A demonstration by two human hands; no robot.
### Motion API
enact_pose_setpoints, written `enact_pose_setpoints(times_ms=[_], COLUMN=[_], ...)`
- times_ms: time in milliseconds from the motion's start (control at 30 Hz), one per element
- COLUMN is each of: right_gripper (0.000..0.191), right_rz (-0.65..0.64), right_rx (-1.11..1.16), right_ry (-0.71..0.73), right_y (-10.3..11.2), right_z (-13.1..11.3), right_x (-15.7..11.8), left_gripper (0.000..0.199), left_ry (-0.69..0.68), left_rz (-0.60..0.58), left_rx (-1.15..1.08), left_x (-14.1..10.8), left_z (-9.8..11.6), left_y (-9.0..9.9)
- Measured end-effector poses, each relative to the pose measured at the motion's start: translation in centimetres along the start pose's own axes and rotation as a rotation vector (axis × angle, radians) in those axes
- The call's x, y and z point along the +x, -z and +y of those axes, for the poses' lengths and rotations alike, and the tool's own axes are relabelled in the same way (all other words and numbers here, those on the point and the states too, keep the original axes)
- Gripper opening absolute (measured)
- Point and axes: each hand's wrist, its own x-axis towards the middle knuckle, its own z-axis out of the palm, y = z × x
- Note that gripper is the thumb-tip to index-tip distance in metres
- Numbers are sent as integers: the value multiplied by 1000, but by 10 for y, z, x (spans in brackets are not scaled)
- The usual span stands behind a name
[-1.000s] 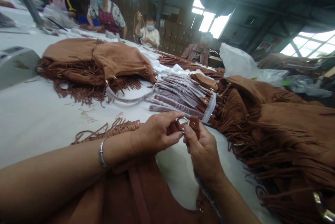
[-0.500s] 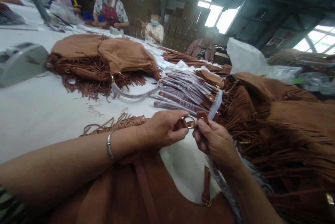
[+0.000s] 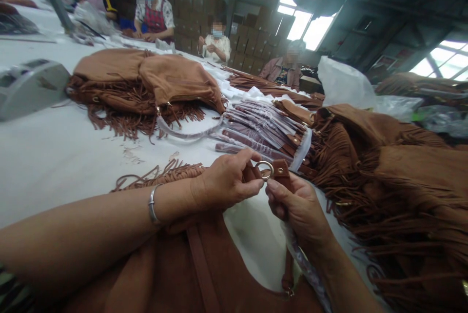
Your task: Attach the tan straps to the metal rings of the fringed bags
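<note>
A brown bag with a fringe at its far side lies close in front of me. My left hand pinches a short brown tab that bears a gold ring. Right of the ring, my right hand grips a brown strap near its end, where a small metal eyelet shows. My right thumb tip is just below the ring. Clear plastic wraps the strap below that hand. A small zipper pull hangs at the bag's curved edge.
Plastic-wrapped straps lie beyond my hands. Brown fringed bags are piled at the left and right. A grey device stands far left. Several people sit across the white table, one in a red checked apron.
My right hand has shifted slightly down and left toward the ring. The strap end with its eyelet now stands uncovered above my fingers. My left hand has hardly moved.
</note>
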Motion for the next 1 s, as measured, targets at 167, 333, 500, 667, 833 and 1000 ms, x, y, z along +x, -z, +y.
enact_pose_setpoints(times_ms=[167,333,500,667,833,1000], right_gripper=[24,17,15,20,25,19], right_rz=[57,-20,-79,26,99,121], right_rx=[-67,-288,-270,-109,-128,-416], right_ry=[31,109,20,-59,27,177], right_y=[-6,-1,9,6,-9,-11], right_z=[0,-14,-20,-9,0,-10], right_x=[1,-1,-2,1,0,-2], left_gripper=[40,53,50,28,41,43], left_ry=[20,-135,-299,-284,-124,-204], left_rz=[19,-62,-55,21,54,-34], left_rx=[-15,157,286,247,102,228], left_x=[0,0,-2,-3,-3,-1], left_z=[1,8,8,4,1,2], left_y=[-1,3,5,4,1,5])
